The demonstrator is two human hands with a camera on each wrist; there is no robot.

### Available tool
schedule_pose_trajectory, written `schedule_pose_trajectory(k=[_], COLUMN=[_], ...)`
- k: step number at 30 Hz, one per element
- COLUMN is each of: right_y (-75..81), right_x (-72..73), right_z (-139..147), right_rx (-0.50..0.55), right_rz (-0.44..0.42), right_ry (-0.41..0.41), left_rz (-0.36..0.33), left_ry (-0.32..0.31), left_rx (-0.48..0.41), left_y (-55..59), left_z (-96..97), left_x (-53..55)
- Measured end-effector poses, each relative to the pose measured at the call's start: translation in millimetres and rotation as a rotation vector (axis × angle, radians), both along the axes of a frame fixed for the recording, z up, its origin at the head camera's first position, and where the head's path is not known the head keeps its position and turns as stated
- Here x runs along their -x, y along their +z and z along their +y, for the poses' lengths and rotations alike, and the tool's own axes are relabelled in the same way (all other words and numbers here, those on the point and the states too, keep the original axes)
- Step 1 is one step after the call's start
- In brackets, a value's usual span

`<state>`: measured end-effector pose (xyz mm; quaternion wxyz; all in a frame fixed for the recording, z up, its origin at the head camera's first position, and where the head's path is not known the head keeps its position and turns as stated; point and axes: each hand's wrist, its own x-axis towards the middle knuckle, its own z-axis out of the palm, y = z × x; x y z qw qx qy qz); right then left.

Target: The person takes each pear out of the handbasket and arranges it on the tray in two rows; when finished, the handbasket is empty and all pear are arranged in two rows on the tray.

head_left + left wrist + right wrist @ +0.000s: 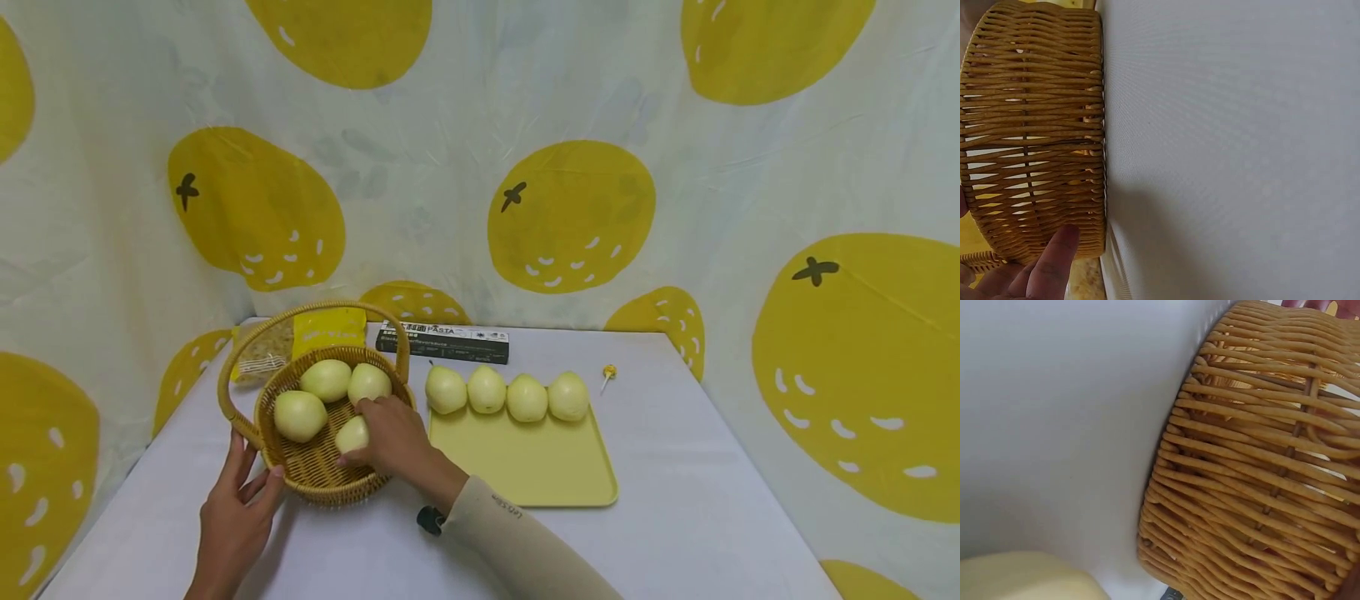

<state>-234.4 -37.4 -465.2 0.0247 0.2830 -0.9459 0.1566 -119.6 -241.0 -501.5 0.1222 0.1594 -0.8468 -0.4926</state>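
A round wicker basket (330,493) with a tall arched handle stands on the left of the table, holding several pale green pears (300,416). My left hand (238,507) grips its near left side by the foot of the handle, thumb at the rim. In the left wrist view, fingers (1054,265) lie against the woven wall (1035,137). Inside the basket, my right hand (393,437) holds a pear (351,436) between thumb and fingers, partly covering it. The right wrist view shows mostly the basket's outer wall (1254,462); the hand's grip is hidden there.
Right of the basket lies a yellow tray (525,475) with a row of several pears (527,398) along its far edge. Behind are a black pasta box (442,346), a yellow packet (330,329) and a clear bag (266,350). A lollipop (609,372) lies at the right.
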Motion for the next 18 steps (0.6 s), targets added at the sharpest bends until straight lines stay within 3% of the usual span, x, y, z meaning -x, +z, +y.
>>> schedule_pose_trajectory(k=[7,18], right_y=[-2.6,1.6], right_x=[2.1,2.6], right_z=[1.1,11.2], right_rx=[0.012,0.309], right_rz=[-0.016,-0.144], right_ry=[0.023,0.092], left_rz=[-0.021,0.000], left_ry=[0.010,0.003], left_rx=[0.002,0.008], left_y=[-0.5,0.9], left_z=[0.2,0.4], left_x=[2.5,0.0])
